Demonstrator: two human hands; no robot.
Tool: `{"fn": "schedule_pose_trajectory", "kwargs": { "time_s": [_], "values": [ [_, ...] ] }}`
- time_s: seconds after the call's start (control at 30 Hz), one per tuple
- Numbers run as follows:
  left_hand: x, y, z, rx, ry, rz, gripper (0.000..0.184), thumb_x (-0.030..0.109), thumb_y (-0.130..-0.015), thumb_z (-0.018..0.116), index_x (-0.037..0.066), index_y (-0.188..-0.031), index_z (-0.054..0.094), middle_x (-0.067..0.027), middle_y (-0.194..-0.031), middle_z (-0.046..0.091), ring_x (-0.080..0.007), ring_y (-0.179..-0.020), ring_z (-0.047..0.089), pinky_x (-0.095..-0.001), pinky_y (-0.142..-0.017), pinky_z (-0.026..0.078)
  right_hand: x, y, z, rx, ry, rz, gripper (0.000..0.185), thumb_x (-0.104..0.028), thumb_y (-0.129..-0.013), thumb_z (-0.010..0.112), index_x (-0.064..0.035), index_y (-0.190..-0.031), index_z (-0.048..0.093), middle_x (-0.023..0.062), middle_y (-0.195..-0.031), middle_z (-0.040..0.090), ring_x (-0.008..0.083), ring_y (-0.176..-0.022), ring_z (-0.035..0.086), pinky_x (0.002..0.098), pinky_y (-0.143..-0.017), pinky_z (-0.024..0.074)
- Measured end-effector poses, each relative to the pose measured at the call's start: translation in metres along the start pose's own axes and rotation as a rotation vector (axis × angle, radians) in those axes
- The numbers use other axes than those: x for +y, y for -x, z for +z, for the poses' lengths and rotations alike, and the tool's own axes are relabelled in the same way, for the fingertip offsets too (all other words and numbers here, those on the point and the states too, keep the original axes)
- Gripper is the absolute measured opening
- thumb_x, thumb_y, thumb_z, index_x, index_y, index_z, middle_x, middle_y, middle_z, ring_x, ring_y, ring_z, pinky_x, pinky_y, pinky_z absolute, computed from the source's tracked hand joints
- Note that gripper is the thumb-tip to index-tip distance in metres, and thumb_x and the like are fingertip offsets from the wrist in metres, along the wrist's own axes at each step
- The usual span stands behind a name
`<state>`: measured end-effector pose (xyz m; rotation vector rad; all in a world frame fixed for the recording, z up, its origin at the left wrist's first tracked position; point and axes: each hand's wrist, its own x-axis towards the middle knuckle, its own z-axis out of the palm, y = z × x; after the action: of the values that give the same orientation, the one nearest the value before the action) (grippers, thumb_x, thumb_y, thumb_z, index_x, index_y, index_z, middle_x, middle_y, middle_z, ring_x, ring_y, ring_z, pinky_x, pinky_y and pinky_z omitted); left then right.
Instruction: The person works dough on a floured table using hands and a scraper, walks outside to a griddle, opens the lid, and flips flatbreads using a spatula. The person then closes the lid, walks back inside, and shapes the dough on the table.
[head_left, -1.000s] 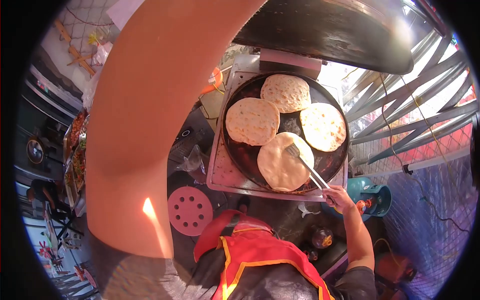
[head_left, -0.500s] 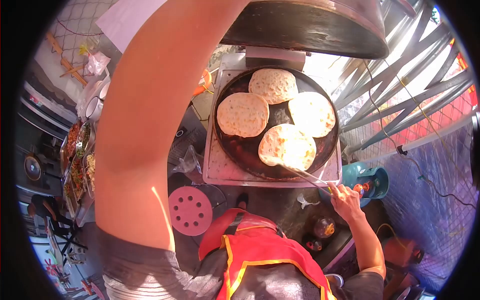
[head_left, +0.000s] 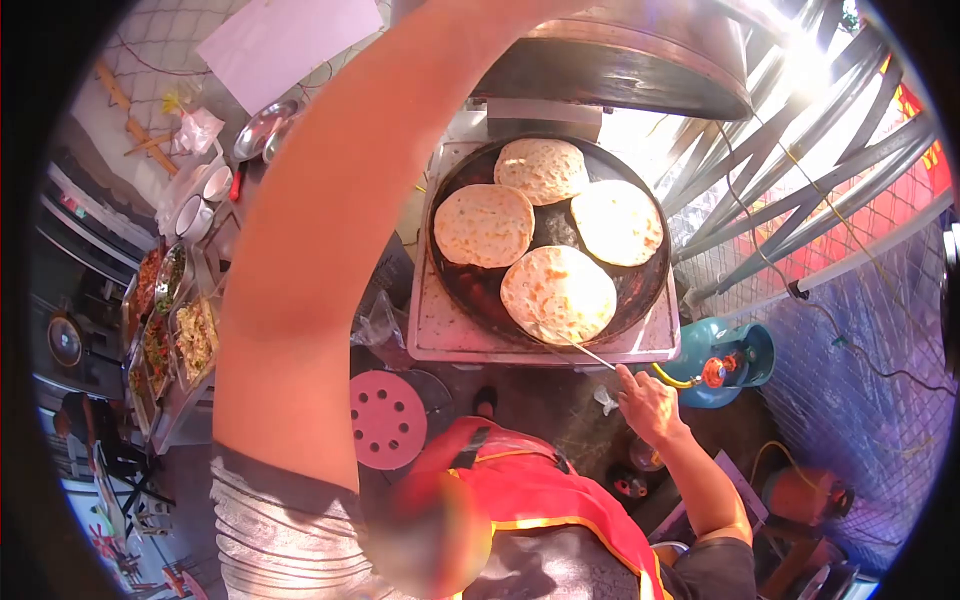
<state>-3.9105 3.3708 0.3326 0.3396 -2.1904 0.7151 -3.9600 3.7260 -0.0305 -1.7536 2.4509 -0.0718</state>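
Observation:
My right hand [head_left: 650, 402] grips a thin metal utensil [head_left: 596, 355], its tip at the lower edge of the nearest flatbread [head_left: 558, 296]. That bread lies flat, with browned spots on top. Three more flatbreads, at the left [head_left: 485, 226], back [head_left: 541, 170] and right [head_left: 617, 223], lie on the round dark griddle [head_left: 470, 290]. My left arm stretches up across the view to the raised metal lid [head_left: 630, 70], and my left hand is beyond the top edge.
Food trays [head_left: 195, 340] and white cups [head_left: 194, 216] stand at the left. A pink round stool [head_left: 387, 420] is below the griddle. To the right are a teal gas cylinder [head_left: 705, 352], hanging cables and a wire fence. A seated person [head_left: 85, 425] appears at the far left.
The nearest flatbread has turned over from its pale, smooth side to a browned side. My right hand and the utensil have shifted slightly left, and the view has moved.

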Motion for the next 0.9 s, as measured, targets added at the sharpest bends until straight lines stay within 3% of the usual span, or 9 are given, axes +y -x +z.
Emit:
{"fn": "schedule_pose_trajectory", "kwargs": {
  "time_s": [0.13, 0.3, 0.4, 0.43, 0.57, 0.63, 0.7, 0.83, 0.9],
  "values": [
    [0.009, 0.018, -0.005, 0.042, 0.01, 0.03, 0.015, 0.025, -0.078, 0.061, 0.011, -0.076, 0.066, -0.0088, -0.063, 0.065, -0.0244, -0.059, 0.067, -0.0394, -0.056, 0.053, 0.02, 0.022, -0.041, 0.087, -0.196, 0.067, 0.049, -0.022, -0.075, 0.067, -0.0105, -0.122, 0.055, 0.0146, -0.088, 0.063, 0.0337, -0.081, 0.064, 0.0434, -0.068, 0.0512],
    [0.03, 0.054, -0.006, 0.097, 0.045, 0.062, 0.018, 0.029, -0.077, 0.064, 0.011, -0.08, 0.064, -0.0097, -0.064, 0.065, -0.025, -0.06, 0.067, -0.0379, -0.054, 0.051, 0.059, 0.021, -0.037, 0.166, -0.228, 0.434, 0.046, -0.022, -0.079, 0.063, -0.0086, -0.122, 0.057, 0.0181, -0.094, 0.066, 0.0342, -0.085, 0.064, 0.0421, -0.076, 0.0498],
    [0.05, 0.088, -0.011, -0.002, 0.13, 0.063, 0.024, 0.032, -0.077, 0.07, 0.01, -0.081, 0.061, -0.0093, -0.062, 0.063, -0.0254, -0.06, 0.066, -0.0375, -0.052, 0.049, 0.067, 0.035, -0.025, 0.183, -0.68, 0.595, 0.047, -0.023, -0.078, 0.065, -0.0052, -0.121, 0.059, 0.0188, -0.091, 0.065, 0.0304, -0.08, 0.065, 0.0371, -0.075, 0.0493],
    [0.058, 0.103, -0.017, -0.052, 0.156, 0.062, 0.023, 0.03, -0.076, 0.07, 0.01, -0.08, 0.059, -0.0084, -0.061, 0.062, -0.0245, -0.059, 0.065, -0.0368, -0.05, 0.048, 0.071, 0.045, -0.015, 0.291, -0.717, 0.602, 0.043, -0.021, -0.082, 0.065, -0.0003, -0.119, 0.06, 0.0113, -0.086, 0.065, 0.0202, -0.072, 0.062, 0.0313, -0.071, 0.0481],
    [0.109, 0.18, -0.034, -0.344, 0.329, 0.029, 0.017, 0.021, -0.077, 0.065, 0.007, -0.08, 0.055, -0.0101, -0.063, 0.063, -0.0262, -0.059, 0.066, -0.0383, -0.051, 0.05, 0.082, 0.09, 0.009, 0.58, -1.116, 0.675, 0.033, -0.016, -0.09, 0.06, 0.002, -0.118, 0.059, -0.0029, -0.083, 0.056, 0.0061, -0.069, 0.049, 0.0242, -0.059, 0.0413],
    [0.139, 0.228, -0.031, -0.562, 0.451, 0.0, 0.012, 0.016, -0.077, 0.061, 0.006, -0.08, 0.055, -0.0129, -0.066, 0.064, -0.0295, -0.061, 0.066, -0.0415, -0.054, 0.051, 0.087, 0.115, 0.02, 0.668, -1.193, 0.727, 0.034, -0.018, -0.09, 0.061, -0.001, -0.12, 0.059, -0.0052, -0.077, 0.051, 0.0021, -0.058, 0.034, 0.0207, -0.049, 0.0278],
    [0.173, 0.287, -0.017, -0.707, 0.536, -0.028, 0.01, 0.013, -0.076, 0.058, 0.006, -0.082, 0.056, -0.0147, -0.068, 0.064, -0.0328, -0.066, 0.066, -0.0451, -0.058, 0.052, 0.094, 0.137, 0.032, 0.689, -1.186, 0.784, 0.038, -0.022, -0.089, 0.063, -0.0063, -0.123, 0.057, -0.0064, -0.069, 0.044, 0.0, -0.047, 0.032, 0.0177, -0.04, 0.0251],
    [0.233, 0.394, 0.03, -0.854, 0.642, -0.115, 0.01, 0.011, -0.076, 0.056, 0.007, -0.08, 0.064, -0.0155, -0.072, 0.067, -0.0332, -0.074, 0.068, -0.0464, -0.062, 0.05, 0.08, 0.168, 0.041, 0.668, -1.081, 0.748, 0.038, -0.019, -0.091, 0.06, -0.0031, -0.125, 0.054, -0.0058, -0.076, 0.045, 0.001, -0.056, 0.034, 0.0183, -0.046, 0.0254],
    [0.262, 0.446, 0.064, -0.835, 0.664, -0.174, 0.012, 0.014, -0.079, 0.055, 0.007, -0.079, 0.064, -0.0159, -0.071, 0.066, -0.034, -0.074, 0.068, -0.0466, -0.062, 0.05, 0.083, 0.184, 0.054, 0.623, -0.887, 0.675, 0.04, -0.011, -0.091, 0.057, 0.0066, -0.127, 0.05, 0.0085, -0.107, 0.057, 0.0159, -0.091, 0.054, 0.0289, -0.078, 0.0462]
  ]
}}
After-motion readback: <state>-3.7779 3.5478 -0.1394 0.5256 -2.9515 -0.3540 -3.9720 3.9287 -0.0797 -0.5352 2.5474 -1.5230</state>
